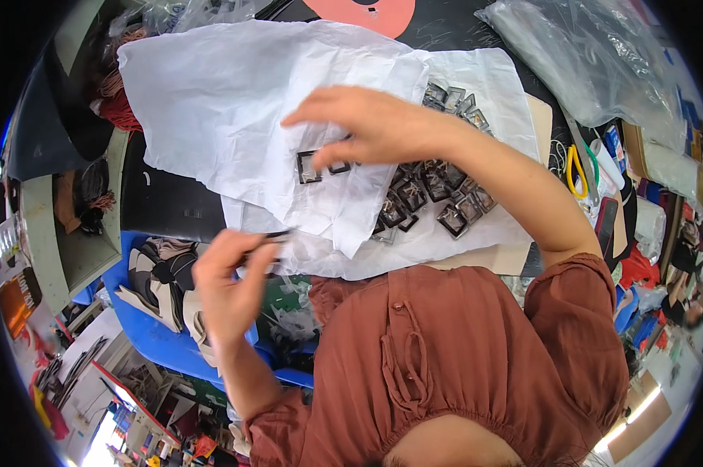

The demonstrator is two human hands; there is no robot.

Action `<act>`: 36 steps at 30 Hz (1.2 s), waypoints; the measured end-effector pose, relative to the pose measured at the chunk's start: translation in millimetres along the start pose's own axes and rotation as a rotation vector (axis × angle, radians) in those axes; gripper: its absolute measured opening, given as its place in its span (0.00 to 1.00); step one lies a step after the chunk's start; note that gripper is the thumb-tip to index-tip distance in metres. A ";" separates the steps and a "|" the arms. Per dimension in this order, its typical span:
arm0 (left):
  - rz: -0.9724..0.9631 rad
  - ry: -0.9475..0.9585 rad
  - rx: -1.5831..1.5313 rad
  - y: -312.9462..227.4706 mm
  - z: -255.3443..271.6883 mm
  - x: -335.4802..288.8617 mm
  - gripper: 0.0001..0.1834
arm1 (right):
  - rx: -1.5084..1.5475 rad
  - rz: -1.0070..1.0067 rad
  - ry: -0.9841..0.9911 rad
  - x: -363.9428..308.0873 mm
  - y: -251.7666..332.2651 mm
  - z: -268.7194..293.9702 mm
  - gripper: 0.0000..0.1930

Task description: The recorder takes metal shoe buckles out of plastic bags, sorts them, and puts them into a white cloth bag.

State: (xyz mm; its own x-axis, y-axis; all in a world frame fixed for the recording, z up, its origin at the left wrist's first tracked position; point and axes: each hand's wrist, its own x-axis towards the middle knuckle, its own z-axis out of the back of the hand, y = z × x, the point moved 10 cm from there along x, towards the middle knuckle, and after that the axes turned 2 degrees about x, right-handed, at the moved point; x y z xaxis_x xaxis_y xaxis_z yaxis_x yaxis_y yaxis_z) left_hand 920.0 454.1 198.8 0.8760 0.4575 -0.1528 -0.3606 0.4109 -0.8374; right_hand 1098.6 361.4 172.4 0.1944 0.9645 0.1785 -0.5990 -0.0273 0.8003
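Observation:
My left hand is closed in a pinch on a thin dark piece, blurred; it may be a buckle seen edge-on. My right hand hovers over the white paper, fingers apart. Its thumb is close to a black square buckle lying on the paper; whether they touch I cannot tell. A second buckle lies beside that one, partly under the hand. To the right, a pile of dark square buckles in clear wrapping spreads over more paper, partly hidden by my right forearm.
Yellow-handled scissors and a dark phone lie at the right. Clear plastic bags cover the far right corner. A blue bin with fabric pieces stands lower left. Red cords hang at the left shelf.

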 end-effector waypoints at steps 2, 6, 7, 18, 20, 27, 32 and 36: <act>-0.141 0.203 -0.034 -52.7 -59.3 17.1 0.06 | 0.085 -0.025 -0.143 -1.9 -0.8 37.8 0.20; -0.340 0.457 -0.233 -98.2 -165.3 21.5 0.07 | 0.004 -0.126 -0.233 -29.3 9.2 83.3 0.16; -0.425 0.471 -0.238 -105.6 -184.7 20.6 0.07 | -0.017 -0.153 -0.266 -42.0 7.8 91.2 0.15; -0.864 0.084 0.284 -110.9 -205.1 4.8 0.10 | -0.346 -0.169 -0.219 -66.5 -14.2 71.8 0.12; -0.884 0.037 0.211 -111.3 -192.0 5.7 0.11 | -0.507 -0.151 -0.152 -47.3 -14.1 54.3 0.16; -0.665 -0.266 0.198 -55.1 -94.9 27.8 0.13 | -0.585 -0.144 0.154 -19.5 -14.4 11.9 0.26; -0.361 -0.167 0.368 -8.7 -78.9 49.3 0.26 | -0.276 -0.189 0.222 -16.9 -20.7 1.4 0.17; -0.337 -0.145 0.348 -7.2 -87.0 50.4 0.28 | -0.111 -0.281 0.230 -15.6 -28.4 -1.9 0.14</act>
State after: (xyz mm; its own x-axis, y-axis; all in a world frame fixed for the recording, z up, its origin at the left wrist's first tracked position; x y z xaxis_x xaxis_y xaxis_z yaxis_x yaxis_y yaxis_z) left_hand 994.6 405.6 151.5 0.9175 0.3490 0.1909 -0.1728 0.7819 -0.5989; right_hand 1111.1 347.6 145.8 0.1907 0.9646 -0.1824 -0.6304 0.2627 0.7304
